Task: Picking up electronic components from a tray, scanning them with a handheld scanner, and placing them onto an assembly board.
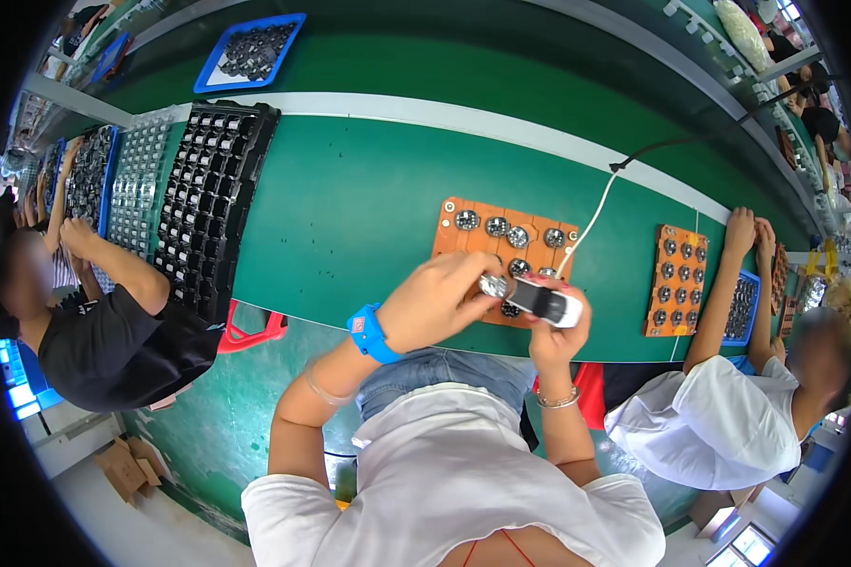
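Note:
My left hand (437, 300), with a blue band at its wrist, pinches a small shiny silver round part (494, 284). Wrapped by the fingers of my right hand (565, 338) is a black-and-white handheld device (547, 302), its dark end turned toward the silver part. Whether the two touch, I cannot tell. A white cable (591, 222) runs down to the device from a black cord. Behind and under both hands lies an orange-brown board (452, 238) carrying several round dark-and-silver parts (517, 236); my hands cover its near left portion.
Farther left stands a black compartment tray (225, 203) with rows of white-topped parts. A blue tray (298, 33) of loose dark parts sits beyond the white strip. To the right are a similar board (676, 255) and a co-worker's arms (723, 293). Another co-worker (137, 274) sits at left.

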Available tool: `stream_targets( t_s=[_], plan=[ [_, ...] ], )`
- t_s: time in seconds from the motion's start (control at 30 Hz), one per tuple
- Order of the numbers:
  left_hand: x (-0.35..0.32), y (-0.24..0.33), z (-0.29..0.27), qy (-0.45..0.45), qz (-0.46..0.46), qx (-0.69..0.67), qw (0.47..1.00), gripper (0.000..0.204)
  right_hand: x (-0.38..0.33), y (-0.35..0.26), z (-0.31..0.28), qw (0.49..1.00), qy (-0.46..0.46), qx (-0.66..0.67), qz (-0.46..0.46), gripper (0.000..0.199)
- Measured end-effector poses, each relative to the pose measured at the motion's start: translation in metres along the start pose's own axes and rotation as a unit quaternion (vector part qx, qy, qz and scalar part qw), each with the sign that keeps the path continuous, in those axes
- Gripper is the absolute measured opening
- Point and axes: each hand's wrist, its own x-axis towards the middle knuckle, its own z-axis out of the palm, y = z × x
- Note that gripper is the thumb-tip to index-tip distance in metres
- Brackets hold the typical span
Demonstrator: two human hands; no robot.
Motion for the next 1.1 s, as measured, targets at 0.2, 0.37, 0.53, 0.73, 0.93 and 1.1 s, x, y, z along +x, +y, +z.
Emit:
stream_targets(
  t_s=[0.2,0.37,0.53,0.73,0.93,1.1],
  plan=[
    [-0.013,-0.052,0.005,0.081,-0.004,0.109,0.991,0.031,-0.007,-0.001,-0.011,0.995,0.083,0.043,0.045,0.05],
    [-0.041,-0.05,0.007,0.153,-0.003,0.044,0.987,0.032,-0.02,0.002,-0.014,0.998,0.012,0.028,0.048,0.049],
    [-0.049,-0.049,0.014,0.045,0.084,0.182,0.979,0.028,-0.017,-0.005,-0.01,0.996,-0.08,-0.034,0.023,0.057],
    [-0.044,-0.051,0.01,0.035,0.112,0.194,0.974,0.017,-0.015,-0.005,-0.006,0.993,-0.105,-0.039,0.029,0.053],
    [-0.05,-0.051,0.016,0.041,0.119,0.24,0.963,0.016,-0.02,0.0,-0.003,0.991,-0.114,-0.048,0.043,0.047],
    [-0.049,-0.051,0.013,0.016,0.103,0.234,0.967,0.016,-0.019,0.003,0.0,0.994,-0.093,-0.046,0.018,0.046]
  ],
)
